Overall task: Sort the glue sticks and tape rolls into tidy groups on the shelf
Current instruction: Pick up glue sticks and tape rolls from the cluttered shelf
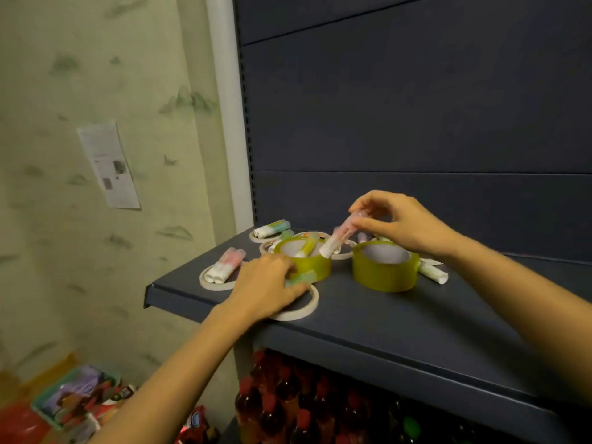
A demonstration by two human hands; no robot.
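On the dark shelf (400,318) stand two thick yellow-green tape rolls, the left one (315,265) and the right one (384,274). Thin beige tape rolls lie flat around them, one at the front (309,307) and one at the left (208,282) under pink glue sticks (226,267). My right hand (400,224) pinches a pink glue stick (339,238) tilted above the left roll. My left hand (267,285) grips a green glue stick (302,278) beside the front thin roll. A yellow glue stick (306,249) leans inside the left roll. Green-capped sticks (272,228) lie at the back left.
A white-ended glue stick (434,273) lies to the right of the right yellow roll. The shelf's back panel (416,123) is dark blue. Red bottles (288,405) fill the level below. A papered wall (96,155) stands on the left, with packets (73,398) on the floor.
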